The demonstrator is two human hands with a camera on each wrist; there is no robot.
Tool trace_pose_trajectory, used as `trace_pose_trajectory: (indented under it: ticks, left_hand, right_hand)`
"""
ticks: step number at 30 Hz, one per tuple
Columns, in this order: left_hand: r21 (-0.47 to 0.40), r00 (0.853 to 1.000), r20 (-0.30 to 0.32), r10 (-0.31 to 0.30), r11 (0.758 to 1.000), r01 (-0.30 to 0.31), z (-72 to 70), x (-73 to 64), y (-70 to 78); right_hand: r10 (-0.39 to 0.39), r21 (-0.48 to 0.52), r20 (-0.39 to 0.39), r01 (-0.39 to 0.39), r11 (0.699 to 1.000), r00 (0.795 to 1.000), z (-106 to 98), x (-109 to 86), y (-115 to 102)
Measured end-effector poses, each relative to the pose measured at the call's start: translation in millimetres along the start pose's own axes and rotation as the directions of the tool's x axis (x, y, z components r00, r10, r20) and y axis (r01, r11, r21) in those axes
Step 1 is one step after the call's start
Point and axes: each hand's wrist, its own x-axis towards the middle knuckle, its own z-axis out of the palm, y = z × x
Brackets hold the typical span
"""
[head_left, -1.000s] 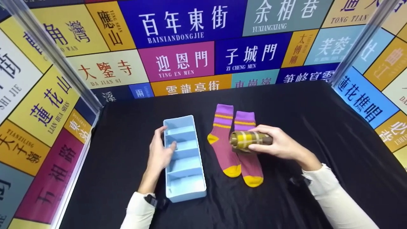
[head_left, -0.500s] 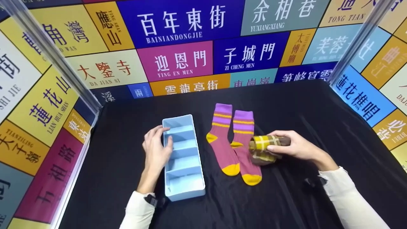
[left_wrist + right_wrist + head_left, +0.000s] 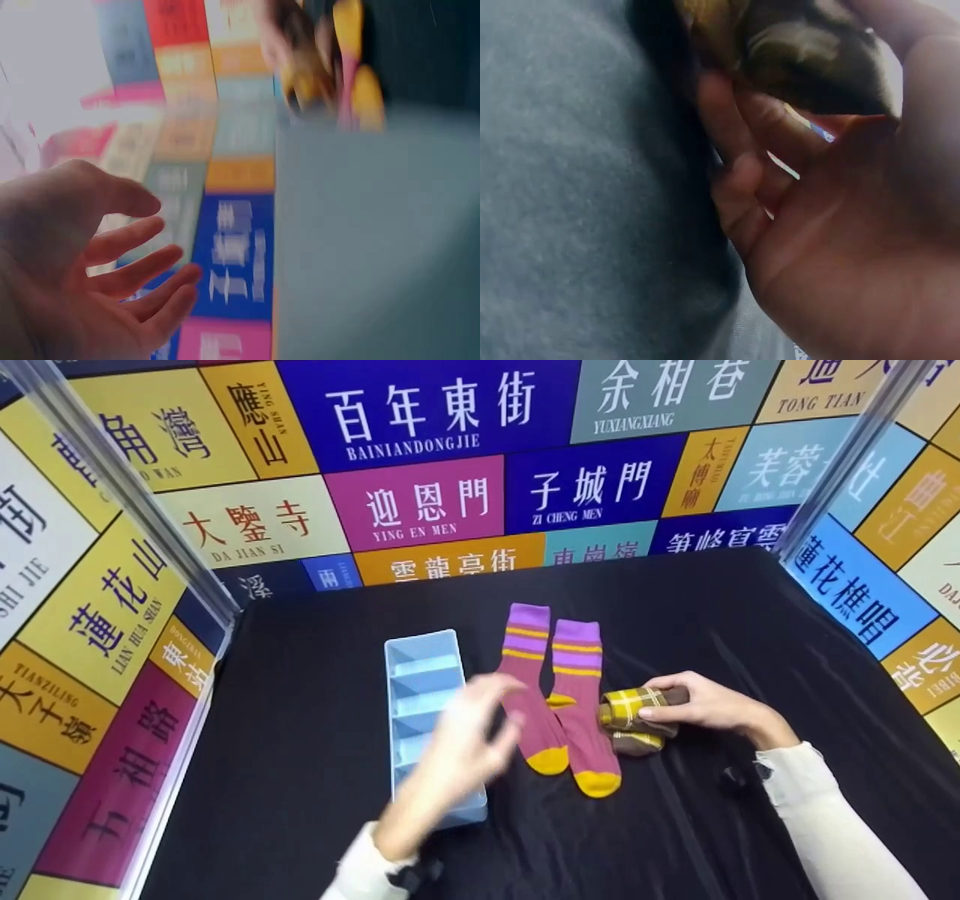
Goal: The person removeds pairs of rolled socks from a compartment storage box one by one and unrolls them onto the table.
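Pinching a rolled plaid bundle (image 3: 636,706) between thumb and fingers, a person's right hand (image 3: 701,701) holds it low; whether the bundle rests on the cloth cannot be told from here. The left hand (image 3: 469,735), blurred, has its fingers loosely spread and grips nothing. From the right fingertips, the bundle's long axis points sideways, toward the left hand, and its rolled end reaches the edge of the right sock (image 3: 583,735). The right hand is plainly the nearer to the bundle, which lies beyond both socks from the left fingertips. Those fingertips overlap the left sock (image 3: 541,720) in the head view; their height above it is unclear. Both socks lie crosswise to the bundle, yellow toes toward the person. Beneath and behind the left fingers, partly hidden, stands a light-blue divided box (image 3: 421,646), on black cloth (image 3: 322,675). Farther out rises a wall of colourful signs (image 3: 412,521).
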Motion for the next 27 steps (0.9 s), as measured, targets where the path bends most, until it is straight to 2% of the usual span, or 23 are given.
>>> trace_pose_trajectory:
  ticks: [2,5,7,9,11,14,17,20,24,27]
  left_hand:
    - [-0.006,0.995,0.089,0.041,0.999,-0.040,12.1,-2.2,16.4]
    - [0.017,0.978,0.202,0.061,0.998,-0.065,29.4,-7.8,32.2]
    - [0.036,0.963,0.264,0.056,0.997,-0.067,39.2,-11.1,39.0]
    - [0.050,0.949,0.311,0.047,0.997,-0.066,48.4,-13.1,43.8]
    - [0.064,0.936,0.350,0.036,0.996,-0.062,56.3,-13.7,49.0]
    - [0.079,0.920,0.391,0.033,0.995,-0.069,68.8,-12.9,56.1]
    - [0.097,0.905,0.425,0.031,0.992,-0.079,81.7,-9.6,62.1]
    - [0.130,0.891,0.454,0.013,0.988,-0.080,95.9,-3.4,64.1]
    - [0.168,0.881,0.473,-0.026,0.984,-0.061,114.2,5.0,61.3]
    - [0.175,0.879,0.475,-0.042,0.983,-0.048,125.2,8.7,57.0]
  right_hand:
    - [-0.025,-0.010,-0.034,0.025,1.000,0.999,1,0.5,0]
    - [-0.135,-0.038,-0.102,0.132,0.991,0.986,4,1.1,-2]
    - [-0.207,-0.102,-0.138,0.194,0.976,0.968,8,0.8,-4]
    - [-0.243,-0.185,-0.176,0.211,0.960,0.954,13,0.2,-7]
    - [-0.263,-0.300,-0.207,0.195,0.934,0.942,19,0.0,-10]
    - [-0.300,-0.450,-0.235,0.170,0.877,0.925,26,1.5,-13]
    - [-0.364,-0.536,-0.226,0.197,0.821,0.904,30,4.3,-14]
    - [-0.377,-0.512,-0.204,0.230,0.828,0.903,29,6.1,-14]
    - [-0.311,-0.424,-0.175,0.214,0.880,0.934,26,6.0,-13]
    - [-0.265,-0.385,-0.168,0.184,0.904,0.950,25,5.1,-14]
